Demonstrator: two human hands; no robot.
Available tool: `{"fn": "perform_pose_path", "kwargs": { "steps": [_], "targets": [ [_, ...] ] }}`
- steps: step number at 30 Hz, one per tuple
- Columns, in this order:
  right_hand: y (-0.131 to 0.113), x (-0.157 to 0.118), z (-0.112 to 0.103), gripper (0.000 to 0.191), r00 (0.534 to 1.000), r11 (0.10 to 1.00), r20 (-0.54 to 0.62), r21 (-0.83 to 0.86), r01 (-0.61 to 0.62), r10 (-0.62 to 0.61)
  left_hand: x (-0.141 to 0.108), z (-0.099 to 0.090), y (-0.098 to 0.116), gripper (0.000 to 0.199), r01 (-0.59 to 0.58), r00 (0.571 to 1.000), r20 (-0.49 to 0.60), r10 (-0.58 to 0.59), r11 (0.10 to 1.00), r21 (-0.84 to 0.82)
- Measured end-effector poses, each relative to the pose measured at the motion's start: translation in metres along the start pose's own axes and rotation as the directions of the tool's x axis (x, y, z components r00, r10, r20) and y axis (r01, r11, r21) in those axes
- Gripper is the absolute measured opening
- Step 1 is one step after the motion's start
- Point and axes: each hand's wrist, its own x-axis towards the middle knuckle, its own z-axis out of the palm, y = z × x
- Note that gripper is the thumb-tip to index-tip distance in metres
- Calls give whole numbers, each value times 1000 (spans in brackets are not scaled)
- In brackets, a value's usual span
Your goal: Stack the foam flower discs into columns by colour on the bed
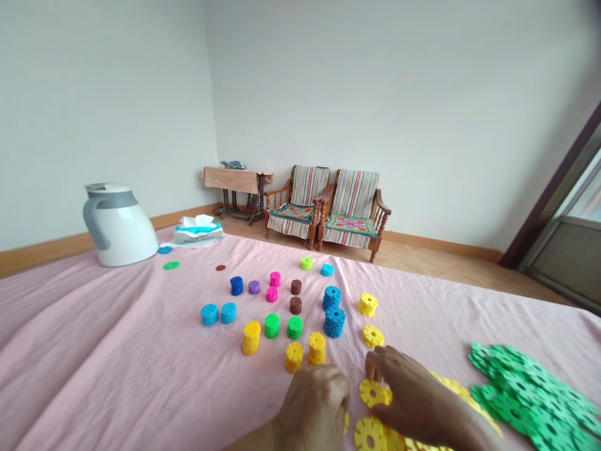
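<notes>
Across the pink cloth [117,351], yellow notched foam discs [370,435] lie heaped at the near edge. My right hand [408,388] is the closer, its curled fingers on one flat yellow disc [373,393], grip unclear. My left hand [312,407], loosely closed and seemingly empty, sits just left, nearest a yellow foam stack [317,348].

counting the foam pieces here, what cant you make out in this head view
All in the head view:
- left hand: its curled fingers would hide any piece held inside it.
- right hand: it covers part of the yellow foam discs below it, which the bottom edge also cuts off.
- green foam discs: they overlap and run off the bottom edge, so no count.
- dark red disc: too small to show detail.
</notes>
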Motion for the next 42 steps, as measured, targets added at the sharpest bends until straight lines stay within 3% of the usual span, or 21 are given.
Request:
{"fn": "perform_pose_path", "kwargs": {
  "steps": [4, 7, 11, 13, 16, 22, 26, 28, 30, 31, 35, 42],
  "targets": [
    [4, 3, -5, 25, 999, 999, -36, 49, -13, 15, 1, -1, 0, 17, 16, 1000, 16, -16, 1000, -16],
    [17, 15, -5, 16, 981, 996, -189, 82, -37, 52, 2, -1, -1, 17, 17, 999, 37, -15, 999, -41],
    [42, 36, 9, 14, 880, 992, -459, 92, -91, 123, 2, -1, -2, 17, 17, 999, 41, -16, 999, -32],
    [52, 44, 18, 16, 837, 991, -531, 95, -93, 130, 2, -1, -2, 17, 17, 999, 43, -16, 1000, -25],
    [62, 49, 27, 15, 823, 991, -553, 103, -90, 132, 2, -1, -3, 17, 11, 999, 53, -9, 1000, -20],
    [67, 50, 28, 14, 860, 989, -494, 133, -71, 128, 1, 1, -4, 17, 2, 1000, 27, 0, 999, -47],
    [55, 44, 20, 12, 841, 993, -532, 105, -50, 98, 0, -2, -2, 15, -39, 992, -121, 27, 995, -95],
    [39, 36, 12, 7, 884, 995, -463, 102, -16, 62, -1, -7, 1, 16, -70, 963, -269, 31, 988, -137],
    [18, 25, 5, 6, 974, 984, -224, 159, 78, -41, -2, -13, 4, 23, -103, 904, -427, 18, 979, -177],
    [7, 19, 3, 8, 989, 974, -129, 200, 101, -76, -2, -16, 6, 27, -120, 869, -494, 5, 972, -200],
    [-27, 5, 4, 31, 993, 960, 53, 267, 89, -107, 0, -26, 6, 30, -163, 771, -633, -73, 937, -308],
    [-46, 2, 10, 46, 980, 970, 143, 219, 105, -138, 2, -22, 2, 30, -199, 766, -638, -79, 914, -352]
  ]
}}
